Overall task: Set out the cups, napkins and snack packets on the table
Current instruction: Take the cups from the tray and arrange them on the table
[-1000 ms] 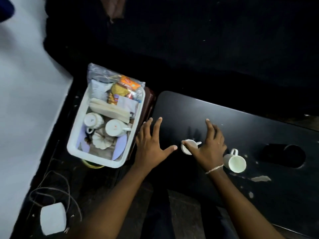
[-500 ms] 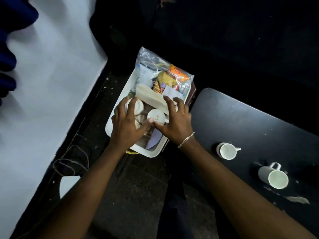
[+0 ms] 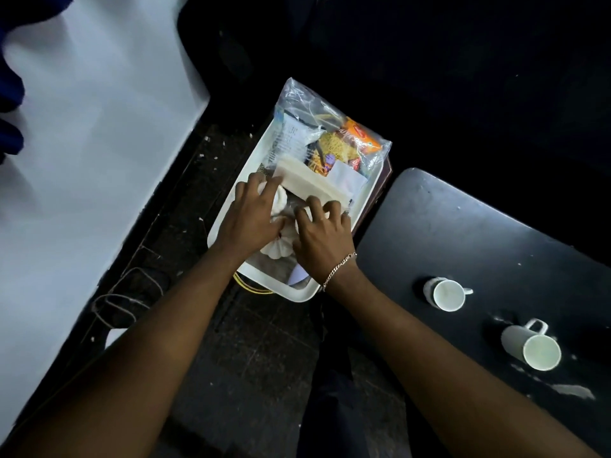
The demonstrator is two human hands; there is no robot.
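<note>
A white tray [image 3: 225, 223] sits to the left of the black table [image 3: 479, 233]. It holds a clear bag of snack packets [image 3: 334, 140], a stack of cream napkins [image 3: 310, 185] and white cups. Both my hands are inside the tray. My left hand [image 3: 253, 218] curls over one white cup [image 3: 279, 201]. My right hand [image 3: 322, 241], with a bracelet on its wrist, closes over a second cup that it mostly hides. On the table stand two white cups, one near [image 3: 446, 294] and one further right [image 3: 532, 347].
A white pumpkin-shaped piece [image 3: 276, 252] lies in the tray under my hands. A white wall [image 3: 82, 160] runs along the left. Cables [image 3: 122, 302] lie on the dark floor beside it, and a yellow cord [image 3: 251, 287] shows under the tray's near edge.
A second ago my right hand was setting a cup on the table. Both hands have since moved left into the tray and closed over the cups there.
</note>
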